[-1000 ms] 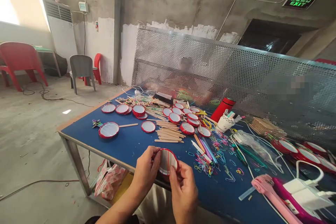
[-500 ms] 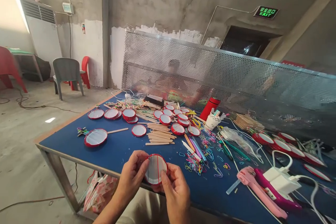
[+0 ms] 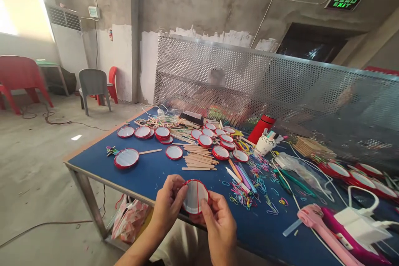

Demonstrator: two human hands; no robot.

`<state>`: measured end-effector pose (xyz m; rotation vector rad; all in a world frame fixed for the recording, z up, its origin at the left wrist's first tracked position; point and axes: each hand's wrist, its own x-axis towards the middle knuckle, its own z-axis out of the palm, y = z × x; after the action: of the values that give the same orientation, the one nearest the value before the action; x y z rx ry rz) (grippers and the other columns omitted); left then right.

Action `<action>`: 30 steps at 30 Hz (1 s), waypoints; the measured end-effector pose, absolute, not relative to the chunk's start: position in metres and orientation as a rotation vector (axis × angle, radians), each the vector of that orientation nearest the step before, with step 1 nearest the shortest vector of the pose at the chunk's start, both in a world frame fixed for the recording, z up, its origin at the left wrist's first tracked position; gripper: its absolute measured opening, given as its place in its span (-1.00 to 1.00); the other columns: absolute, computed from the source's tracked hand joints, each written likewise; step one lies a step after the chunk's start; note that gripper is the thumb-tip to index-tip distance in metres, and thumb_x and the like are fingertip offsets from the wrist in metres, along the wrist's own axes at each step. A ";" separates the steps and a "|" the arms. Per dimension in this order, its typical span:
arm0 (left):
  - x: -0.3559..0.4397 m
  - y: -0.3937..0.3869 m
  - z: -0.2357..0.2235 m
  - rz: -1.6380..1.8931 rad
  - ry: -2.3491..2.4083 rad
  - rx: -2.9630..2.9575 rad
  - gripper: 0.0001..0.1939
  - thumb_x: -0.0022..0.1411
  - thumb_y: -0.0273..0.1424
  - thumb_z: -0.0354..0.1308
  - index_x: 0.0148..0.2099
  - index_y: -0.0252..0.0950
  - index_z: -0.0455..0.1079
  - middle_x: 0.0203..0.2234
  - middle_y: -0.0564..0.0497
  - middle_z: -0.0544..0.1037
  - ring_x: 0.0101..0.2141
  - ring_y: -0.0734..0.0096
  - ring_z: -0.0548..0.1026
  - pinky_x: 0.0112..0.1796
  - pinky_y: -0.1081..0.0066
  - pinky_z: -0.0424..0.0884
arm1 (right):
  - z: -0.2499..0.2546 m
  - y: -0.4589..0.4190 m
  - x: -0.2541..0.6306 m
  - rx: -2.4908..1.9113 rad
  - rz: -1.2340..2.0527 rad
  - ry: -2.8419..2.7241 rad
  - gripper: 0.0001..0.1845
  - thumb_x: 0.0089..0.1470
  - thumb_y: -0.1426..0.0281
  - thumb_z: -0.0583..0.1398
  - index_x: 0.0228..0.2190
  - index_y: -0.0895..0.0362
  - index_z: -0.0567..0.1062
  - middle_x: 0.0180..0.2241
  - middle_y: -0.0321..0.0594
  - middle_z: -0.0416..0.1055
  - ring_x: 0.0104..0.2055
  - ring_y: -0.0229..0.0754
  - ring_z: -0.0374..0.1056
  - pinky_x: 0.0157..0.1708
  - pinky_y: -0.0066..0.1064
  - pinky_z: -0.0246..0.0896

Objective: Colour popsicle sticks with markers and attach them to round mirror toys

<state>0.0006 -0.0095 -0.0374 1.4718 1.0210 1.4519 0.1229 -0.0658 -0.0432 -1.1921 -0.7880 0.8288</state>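
Along the near edge of a blue worktop (image 3: 149, 174), a red-rimmed disc (image 3: 192, 198) is grasped on opposite sides by the fingers of the left hand (image 3: 169, 198) and right hand (image 3: 222, 221), and, seemingly light, stiff and slippery-faced, is best held by its rim.

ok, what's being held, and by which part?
A red-rimmed disc, by its rim: left hand at the left edge, right hand at the lower right.
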 end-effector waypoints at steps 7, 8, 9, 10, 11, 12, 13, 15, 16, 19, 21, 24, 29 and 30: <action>-0.002 -0.008 -0.037 1.385 0.964 1.460 -0.86 0.29 -0.27 0.22 -0.22 -0.22 0.47 -0.52 0.12 0.48 -0.48 0.42 0.44 -0.43 0.49 0.35 | -0.043 -0.066 0.122 -1.170 0.838 -0.791 -0.53 0.09 -0.02 0.33 -0.19 0.11 0.51 -0.29 -0.14 0.61 -0.47 -0.14 0.50 -0.57 -0.40 0.43; -0.003 -0.008 -0.036 1.381 0.957 1.457 -0.86 0.29 -0.27 0.22 -0.23 -0.22 0.47 -0.53 0.13 0.46 -0.49 0.44 0.42 -0.44 0.50 0.34 | -0.044 -0.066 0.124 -1.164 0.845 -0.801 -0.53 0.09 -0.02 0.34 -0.20 0.11 0.52 -0.29 -0.13 0.61 -0.47 -0.14 0.50 -0.57 -0.40 0.44; -0.003 -0.008 -0.036 1.377 0.950 1.454 -0.86 0.29 -0.27 0.23 -0.24 -0.22 0.46 -0.53 0.13 0.45 -0.51 0.45 0.40 -0.46 0.50 0.32 | -0.044 -0.065 0.126 -1.161 0.854 -0.815 -0.53 0.09 -0.01 0.34 -0.19 0.12 0.52 -0.29 -0.11 0.61 -0.46 -0.13 0.50 -0.56 -0.39 0.44; -0.004 -0.008 -0.035 1.373 0.943 1.451 -0.86 0.29 -0.27 0.23 -0.25 -0.23 0.45 -0.54 0.14 0.43 -0.51 0.46 0.38 -0.47 0.51 0.31 | -0.045 -0.065 0.128 -1.158 0.871 -0.835 -0.53 0.09 -0.01 0.34 -0.19 0.12 0.52 -0.28 -0.10 0.61 -0.45 -0.12 0.51 -0.55 -0.38 0.45; -0.004 -0.008 -0.034 1.370 0.937 1.446 -0.85 0.28 -0.27 0.23 -0.27 -0.23 0.45 -0.54 0.14 0.42 -0.52 0.47 0.36 -0.48 0.51 0.29 | -0.045 -0.065 0.130 -1.153 0.897 -0.857 -0.52 0.09 -0.01 0.34 -0.18 0.13 0.52 -0.28 -0.09 0.61 -0.44 -0.11 0.52 -0.55 -0.36 0.46; -0.004 -0.008 -0.033 1.369 0.932 1.441 -0.85 0.28 -0.26 0.23 -0.28 -0.23 0.43 -0.54 0.15 0.41 -0.53 0.48 0.34 -0.48 0.51 0.28 | -0.045 -0.066 0.131 -1.149 0.918 -0.873 -0.52 0.09 -0.01 0.34 -0.17 0.13 0.52 -0.27 -0.09 0.61 -0.44 -0.10 0.52 -0.54 -0.35 0.47; -0.004 -0.009 -0.032 1.371 0.928 1.435 -0.85 0.28 -0.27 0.23 -0.28 -0.23 0.42 -0.55 0.15 0.40 -0.53 0.48 0.33 -0.49 0.51 0.27 | -0.045 -0.066 0.131 -1.148 0.927 -0.876 -0.52 0.10 -0.01 0.33 -0.16 0.12 0.52 -0.26 -0.09 0.61 -0.43 -0.10 0.52 -0.53 -0.35 0.47; -0.003 -0.009 -0.031 1.375 0.928 1.422 -0.85 0.26 -0.27 0.23 -0.29 -0.23 0.40 -0.56 0.17 0.37 -0.54 0.49 0.29 -0.50 0.52 0.23 | -0.044 -0.067 0.129 -1.151 0.919 -0.862 -0.53 0.12 0.00 0.32 -0.16 0.12 0.52 -0.25 -0.11 0.61 -0.43 -0.12 0.52 -0.52 -0.36 0.47; -0.003 -0.009 -0.032 1.376 0.930 1.416 -0.85 0.26 -0.28 0.23 -0.30 -0.23 0.39 -0.57 0.18 0.36 -0.55 0.50 0.27 -0.51 0.52 0.22 | -0.043 -0.068 0.127 -1.153 0.902 -0.846 -0.54 0.12 0.00 0.32 -0.16 0.11 0.52 -0.25 -0.11 0.61 -0.43 -0.13 0.51 -0.53 -0.37 0.46; -0.002 -0.009 -0.034 1.370 0.933 1.403 -0.85 0.25 -0.29 0.23 -0.31 -0.22 0.37 -0.58 0.20 0.34 -0.57 0.52 0.23 -0.52 0.53 0.18 | -0.041 -0.069 0.124 -1.153 0.865 -0.805 -0.55 0.11 0.00 0.32 -0.17 0.11 0.52 -0.25 -0.13 0.61 -0.44 -0.14 0.51 -0.54 -0.39 0.44; -0.002 -0.009 -0.035 1.369 0.933 1.394 -0.85 0.24 -0.29 0.23 -0.31 -0.22 0.37 -0.58 0.21 0.32 -0.58 0.52 0.22 -0.52 0.53 0.17 | -0.041 -0.068 0.125 -1.145 0.877 -0.810 -0.54 0.10 0.00 0.33 -0.17 0.11 0.52 -0.26 -0.12 0.61 -0.44 -0.14 0.50 -0.55 -0.39 0.45; -0.003 -0.007 -0.037 1.377 0.911 1.381 -0.84 0.20 -0.28 0.27 -0.30 -0.23 0.38 -0.57 0.19 0.35 -0.56 0.51 0.24 -0.51 0.52 0.18 | -0.043 -0.068 0.129 -1.139 0.939 -0.855 -0.51 0.07 -0.02 0.35 -0.19 0.12 0.52 -0.28 -0.12 0.61 -0.45 -0.13 0.50 -0.54 -0.37 0.46; -0.002 -0.006 -0.038 1.393 0.926 1.402 -0.80 0.24 -0.24 0.23 -0.32 -0.23 0.35 -0.56 0.19 0.34 -0.55 0.51 0.23 -0.51 0.53 0.17 | -0.047 -0.067 0.130 -1.151 0.891 -0.840 -0.53 0.11 -0.02 0.33 -0.17 0.10 0.52 -0.25 -0.14 0.61 -0.38 -0.12 0.52 -0.50 -0.39 0.46; -0.002 -0.006 -0.038 1.398 0.950 1.410 -0.81 0.26 -0.25 0.21 -0.33 -0.22 0.33 -0.57 0.20 0.32 -0.56 0.51 0.22 -0.52 0.53 0.16 | -0.048 -0.067 0.131 -1.147 0.907 -0.860 -0.53 0.11 -0.02 0.33 -0.17 0.10 0.53 -0.25 -0.13 0.61 -0.36 -0.10 0.53 -0.49 -0.38 0.47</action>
<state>-0.0022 -0.0059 -0.0375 1.4099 0.9499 1.3984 0.1305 -0.0672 -0.0475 -1.1473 -0.8596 0.9074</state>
